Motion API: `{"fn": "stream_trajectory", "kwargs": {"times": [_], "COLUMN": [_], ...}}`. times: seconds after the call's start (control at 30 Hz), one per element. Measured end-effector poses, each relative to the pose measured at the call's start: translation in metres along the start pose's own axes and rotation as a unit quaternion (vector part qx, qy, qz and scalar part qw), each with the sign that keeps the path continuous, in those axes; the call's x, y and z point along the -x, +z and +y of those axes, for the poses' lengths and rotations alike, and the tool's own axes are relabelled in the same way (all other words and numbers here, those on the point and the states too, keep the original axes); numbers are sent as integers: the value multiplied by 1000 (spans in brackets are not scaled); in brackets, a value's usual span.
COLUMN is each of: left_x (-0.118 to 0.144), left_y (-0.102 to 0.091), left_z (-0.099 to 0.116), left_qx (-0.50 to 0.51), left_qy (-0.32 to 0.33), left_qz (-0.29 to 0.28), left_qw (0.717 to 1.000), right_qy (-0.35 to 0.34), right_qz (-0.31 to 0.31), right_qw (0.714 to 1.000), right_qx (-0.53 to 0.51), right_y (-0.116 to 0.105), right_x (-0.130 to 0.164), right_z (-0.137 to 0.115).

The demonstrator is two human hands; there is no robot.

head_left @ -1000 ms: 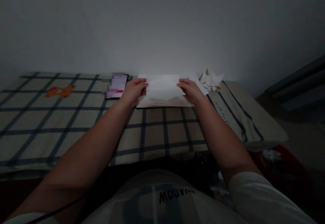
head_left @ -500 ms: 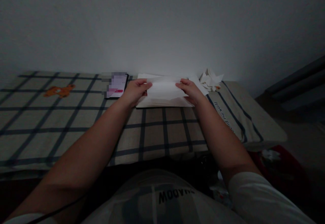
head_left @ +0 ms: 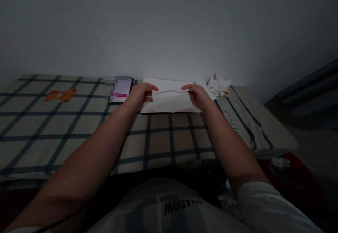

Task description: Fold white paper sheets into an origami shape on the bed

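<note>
A white sheet of paper point(head_left: 171, 100) is stretched between my two hands, its upper edge slightly curled. My left hand point(head_left: 142, 93) pinches its left side between thumb and fingers. On the right side, my right hand point(head_left: 196, 93) grips the same sheet in the same way. Beneath it lies a flat white pad or stack of paper point(head_left: 169, 83), which shows along the back and at the sides. Some of the fingers are hidden under the sheet.
Left of the pad lies a phone point(head_left: 123, 90) with a lit screen. Crumpled or folded white paper point(head_left: 218, 84) sits to the right. A checked cloth point(head_left: 158, 138) covers the table, against a pale wall point(head_left: 169, 32). A red container point(head_left: 293, 176) stands below at right.
The sheet has come down from a raised, tilted position to lie flatter over the pad. Both hands have kept their hold, with the fingers shifted slightly along its upper edge.
</note>
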State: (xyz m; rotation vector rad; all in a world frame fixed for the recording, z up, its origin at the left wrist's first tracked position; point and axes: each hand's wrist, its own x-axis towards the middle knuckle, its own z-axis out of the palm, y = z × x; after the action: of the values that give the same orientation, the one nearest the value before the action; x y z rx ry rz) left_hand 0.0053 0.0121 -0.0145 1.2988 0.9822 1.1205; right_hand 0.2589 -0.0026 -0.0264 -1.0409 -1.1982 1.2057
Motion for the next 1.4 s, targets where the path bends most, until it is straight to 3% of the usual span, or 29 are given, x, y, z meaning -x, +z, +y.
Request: {"fn": "stream_trajectory", "kwargs": {"times": [0.3, 0.57, 0.7, 0.9, 1.03, 1.23, 1.4], "left_x": [-2, 0, 5, 7, 12, 19, 19], "left_y": [1, 5, 8, 7, 6, 9, 12], "left_z": [-10, -4, -3, -2, 4, 8, 8], "left_qx": [-65, -20, 18, -12, -98, -285, -309], "left_qy": [73, 6, -64, -60, -70, -22, 20], "left_qz": [51, 73, 23, 17, -45, -151, -155], "left_qw": [994, 997, 998, 998, 992, 946, 938], "right_qy": [-25, -40, -39, 2, 36, 110, 101], "right_qz": [-33, -53, -59, -96, -102, -187, -208], "right_qw": [996, 991, 990, 989, 985, 964, 945], "right_qx": [82, 116, 122, 109, 133, 155, 231], "right_y": [1, 1, 4, 3, 0, 14, 28], "right_x": [0, 1, 3, 6, 5, 16, 26], "right_z": [8, 6, 5, 1, 0, -6, -10]}}
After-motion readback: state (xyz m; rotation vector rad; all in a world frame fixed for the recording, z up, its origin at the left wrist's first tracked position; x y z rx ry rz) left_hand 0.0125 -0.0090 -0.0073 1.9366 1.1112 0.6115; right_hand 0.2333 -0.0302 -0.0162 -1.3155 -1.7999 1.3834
